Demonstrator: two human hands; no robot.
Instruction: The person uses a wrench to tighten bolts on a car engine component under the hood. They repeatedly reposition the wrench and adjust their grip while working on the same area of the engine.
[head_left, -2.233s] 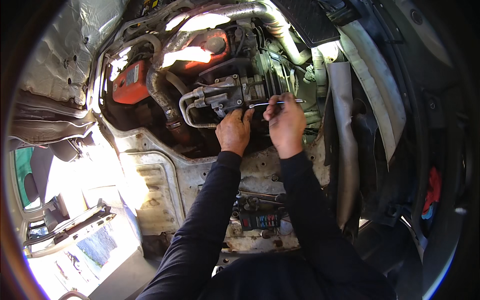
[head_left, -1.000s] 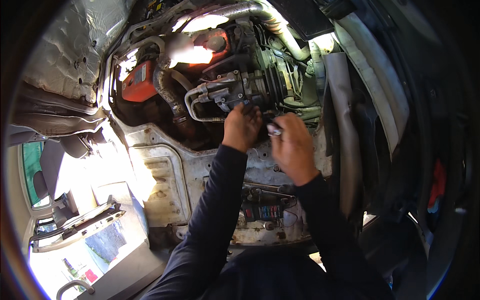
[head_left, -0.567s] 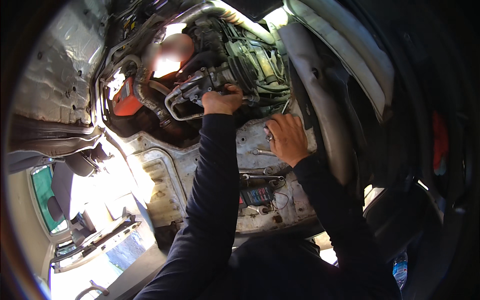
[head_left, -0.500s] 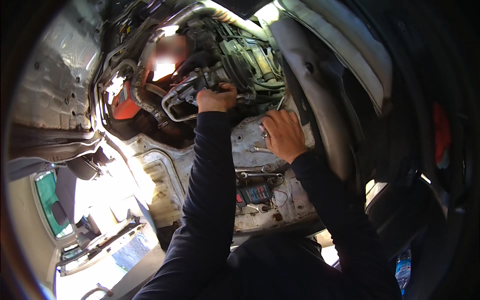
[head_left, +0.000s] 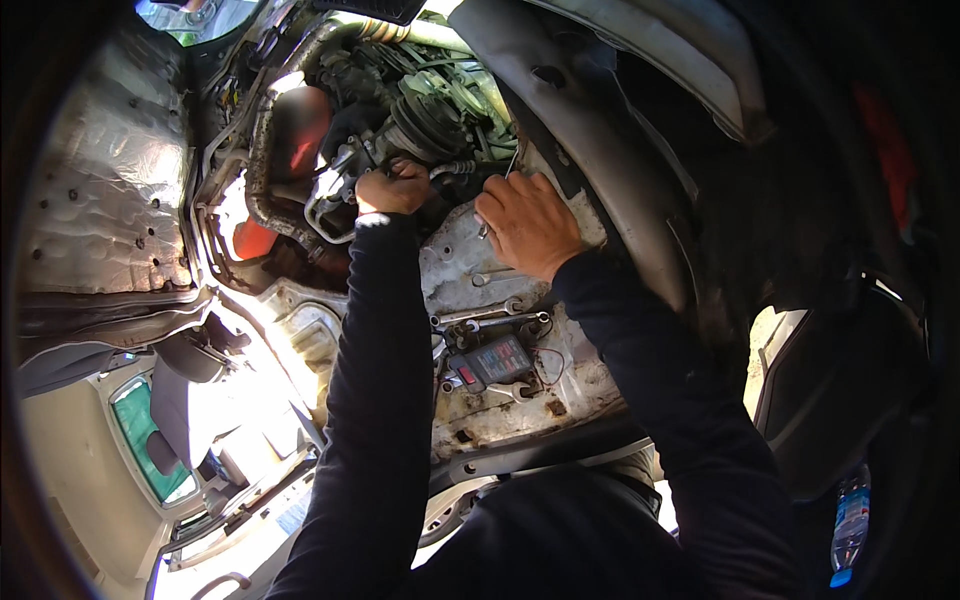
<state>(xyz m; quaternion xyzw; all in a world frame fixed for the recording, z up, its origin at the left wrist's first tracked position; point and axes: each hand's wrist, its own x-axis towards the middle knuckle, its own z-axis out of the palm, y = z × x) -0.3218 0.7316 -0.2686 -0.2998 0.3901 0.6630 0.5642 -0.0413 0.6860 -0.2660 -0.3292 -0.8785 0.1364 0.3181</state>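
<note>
left hand (head_left: 393, 188): 11 o'clock, bent fingers at metal engine unit (head_left: 343, 160), grip contents can't tell | right hand (head_left: 530, 222): 1 o'clock, grip curled over silver tool (head_left: 483, 231), mostly hidden | risk: loosened fingers could drop it into engine bay (head_left: 437, 210)

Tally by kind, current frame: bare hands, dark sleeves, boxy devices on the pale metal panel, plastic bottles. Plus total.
Bare hands: 2 (left hand, right hand)
Dark sleeves: 2 (left sleeve, right sleeve)
Boxy device: 1
Plastic bottle: 1
Total: 6
</note>
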